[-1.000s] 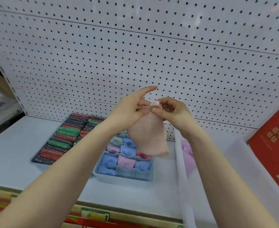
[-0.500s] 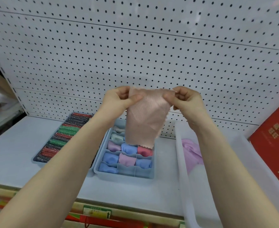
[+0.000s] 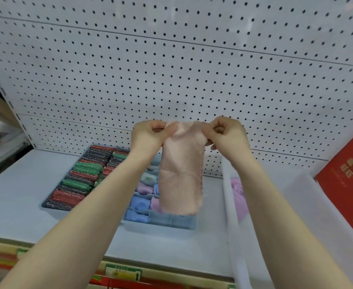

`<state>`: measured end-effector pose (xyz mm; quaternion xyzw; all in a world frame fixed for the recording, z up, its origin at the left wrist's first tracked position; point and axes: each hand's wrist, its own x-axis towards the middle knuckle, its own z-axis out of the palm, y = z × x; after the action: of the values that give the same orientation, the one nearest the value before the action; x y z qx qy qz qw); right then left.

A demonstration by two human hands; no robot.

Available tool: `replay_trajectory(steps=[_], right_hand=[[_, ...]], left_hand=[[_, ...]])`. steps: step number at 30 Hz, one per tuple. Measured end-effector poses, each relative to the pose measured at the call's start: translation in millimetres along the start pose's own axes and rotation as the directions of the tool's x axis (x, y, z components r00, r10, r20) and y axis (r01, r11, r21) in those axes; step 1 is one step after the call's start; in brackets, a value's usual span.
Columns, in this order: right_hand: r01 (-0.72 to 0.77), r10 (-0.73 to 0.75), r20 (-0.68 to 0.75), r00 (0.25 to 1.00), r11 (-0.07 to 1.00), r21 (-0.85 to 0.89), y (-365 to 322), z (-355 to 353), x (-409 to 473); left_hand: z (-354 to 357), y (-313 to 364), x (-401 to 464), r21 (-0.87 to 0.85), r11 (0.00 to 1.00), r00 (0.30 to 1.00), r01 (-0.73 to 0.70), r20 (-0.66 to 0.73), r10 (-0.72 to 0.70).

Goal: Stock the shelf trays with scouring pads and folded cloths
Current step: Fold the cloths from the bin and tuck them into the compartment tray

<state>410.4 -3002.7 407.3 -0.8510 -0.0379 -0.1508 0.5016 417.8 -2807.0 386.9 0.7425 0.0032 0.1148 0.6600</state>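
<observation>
Shelf edge: a price label strip (image 3: 123, 273) runs along the front lip, nearest the viewer.
Supply bin: a clear bin (image 3: 231, 236) on the right holds a lilac cloth (image 3: 237, 185).
Divided tray: the blue tray (image 3: 161, 223) sits below and just in front of the hands; its front-right cells look unfilled, the others hold blue, lilac and pale cloths.
Pink cloth: the cloth (image 3: 180, 176) hangs by its top edge, long axis vertical, its lower hem level with the tray's front cells in this view.
Left hand: the left hand (image 3: 147, 135) pinches the top left corner, fingers curled.
Right hand: the right hand (image 3: 226, 133) pinches the top right corner likewise.
Key relation: both hands are about equally near; the tray lies straight down and slightly toward the viewer.
Next step, as I judge: fold the cloth, then lower it into an open cell.
Pad tray: a tray of red, green and black scouring pads (image 3: 81, 178) lies left, toward the pegboard (image 3: 171, 69).
</observation>
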Motion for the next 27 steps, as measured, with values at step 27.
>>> replay_trajectory(steps=[27], right_hand=[[-0.084,0.102,-0.053,0.993,0.959,0.272,-12.1,20.0,10.1]], left_hand=[[33.7,11.7,-6.7,0.145,0.971,0.957,-0.191,-0.192,0.217]])
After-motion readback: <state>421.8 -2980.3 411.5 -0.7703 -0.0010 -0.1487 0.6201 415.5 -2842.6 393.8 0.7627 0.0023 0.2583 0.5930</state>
